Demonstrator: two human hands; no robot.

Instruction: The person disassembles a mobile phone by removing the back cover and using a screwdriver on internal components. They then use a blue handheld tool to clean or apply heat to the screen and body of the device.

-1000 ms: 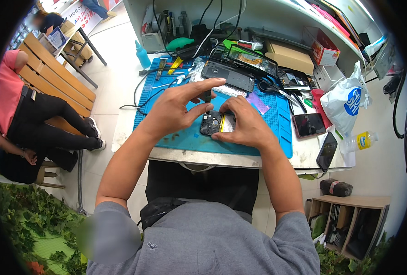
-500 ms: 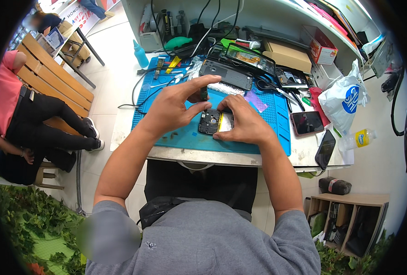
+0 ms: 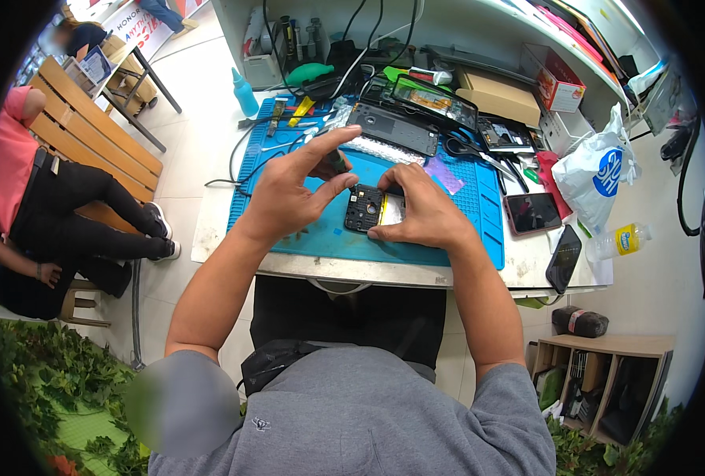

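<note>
Holding opened phone (image 3: 362, 209) near desk (image 3: 527, 262) front edge | right grip (image 3: 425, 208) closed around it | left grip (image 3: 295, 188) unclear | slack hold may slip

We are at a phone-repair workbench (image 3: 520, 255), seemingly inside a shop. Under our left hand (image 3: 290, 192) and right hand (image 3: 429, 208) spreads a blue repair mat (image 3: 481, 226); between them sits an opened smartphone (image 3: 362, 209). Beyond them lie a dark phone housing (image 3: 394, 127) and scissors (image 3: 474, 153); right of them, more smartphones (image 3: 532, 214). Far left of them, a slatted wooden bench (image 3: 102, 129) and printed banner (image 3: 144, 37) suggest shop premises.
</note>
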